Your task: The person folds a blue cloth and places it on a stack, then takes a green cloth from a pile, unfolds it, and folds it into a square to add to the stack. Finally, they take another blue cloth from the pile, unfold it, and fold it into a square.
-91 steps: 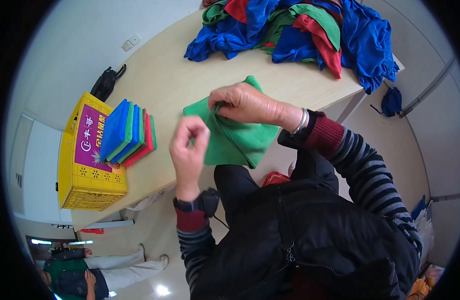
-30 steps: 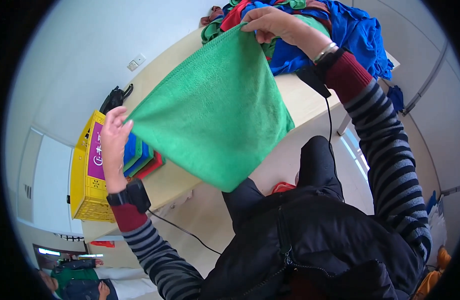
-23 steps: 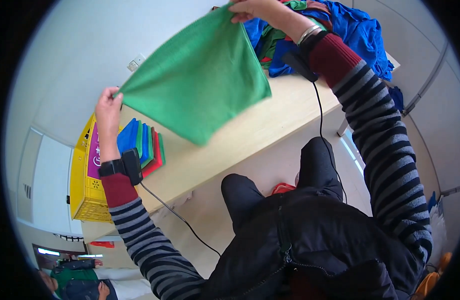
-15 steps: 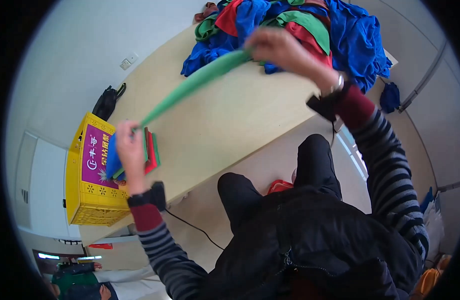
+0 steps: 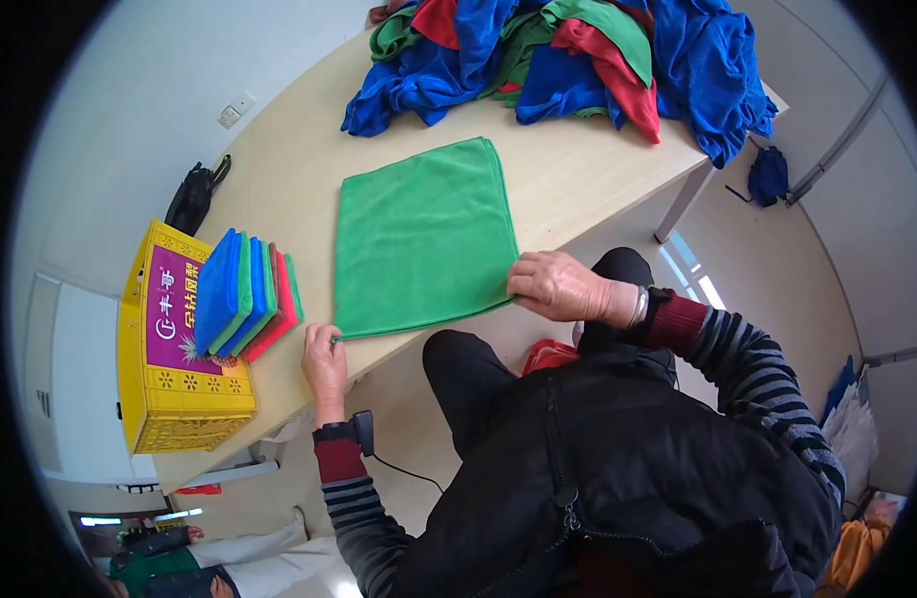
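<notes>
A green cloth lies spread flat and square on the light wooden table, close to its near edge. My left hand pinches its near left corner. At the near right corner my right hand grips the cloth's edge between thumb and fingers. Left of the cloth, a row of folded cloths in blue, green and red leans against a yellow crate. Beyond the cloth, at the far side of the table, lies a loose heap of blue, green and red cloths.
The yellow crate with a purple panel stands at the table's left end. Behind it sits a black bag-like item. A wall socket is on the left wall. Another person shows at lower left. A cable runs from my left wrist.
The green cloth, held stretched in the air before, now lies flat on the table. My right hand has come down and nearer; my left hand has moved nearer and slightly right.
</notes>
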Demonstrator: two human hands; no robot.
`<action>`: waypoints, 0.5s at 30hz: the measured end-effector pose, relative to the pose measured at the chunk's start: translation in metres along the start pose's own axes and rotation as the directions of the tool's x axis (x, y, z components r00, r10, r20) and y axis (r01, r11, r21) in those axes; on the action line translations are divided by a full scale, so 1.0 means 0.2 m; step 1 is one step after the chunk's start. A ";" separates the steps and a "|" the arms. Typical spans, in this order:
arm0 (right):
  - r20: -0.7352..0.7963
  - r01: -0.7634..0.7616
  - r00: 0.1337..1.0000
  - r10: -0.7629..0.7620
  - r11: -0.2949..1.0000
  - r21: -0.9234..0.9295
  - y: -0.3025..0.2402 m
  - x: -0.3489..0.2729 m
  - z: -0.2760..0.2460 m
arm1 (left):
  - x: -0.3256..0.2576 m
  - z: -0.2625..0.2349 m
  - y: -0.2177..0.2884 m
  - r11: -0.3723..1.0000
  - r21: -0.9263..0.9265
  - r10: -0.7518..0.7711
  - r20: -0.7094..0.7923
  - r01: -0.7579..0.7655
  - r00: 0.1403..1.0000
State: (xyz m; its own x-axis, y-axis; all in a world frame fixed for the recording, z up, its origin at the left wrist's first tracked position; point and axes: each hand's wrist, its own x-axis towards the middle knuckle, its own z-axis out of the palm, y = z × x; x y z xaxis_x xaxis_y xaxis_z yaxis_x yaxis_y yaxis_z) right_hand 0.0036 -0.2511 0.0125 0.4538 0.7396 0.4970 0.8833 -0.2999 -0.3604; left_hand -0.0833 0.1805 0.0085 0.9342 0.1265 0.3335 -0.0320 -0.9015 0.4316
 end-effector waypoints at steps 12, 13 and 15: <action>0.141 -0.080 0.989 0.045 0.965 0.250 -0.30 0.17 0.23 | 0.23 0.04 -0.24 0.967 0.255 0.002 -0.116 0.028 0.993; 0.157 -0.093 0.986 0.053 0.961 0.261 -0.31 0.18 0.26 | 0.25 0.04 -0.25 0.962 0.273 0.007 -0.104 0.022 0.995; 0.188 -0.121 0.980 0.068 0.952 0.281 -0.33 0.21 0.30 | 0.32 0.05 -0.25 0.952 0.307 0.015 -0.078 0.010 0.997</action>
State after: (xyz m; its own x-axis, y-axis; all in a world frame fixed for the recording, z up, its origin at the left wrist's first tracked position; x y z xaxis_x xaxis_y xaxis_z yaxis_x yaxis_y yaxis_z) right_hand -0.0429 -0.1633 0.0100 0.4830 0.8175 0.3137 0.7532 -0.2052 -0.6250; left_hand -0.0191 0.2294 0.0002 0.9030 0.1454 0.4043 0.0880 -0.9836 0.1572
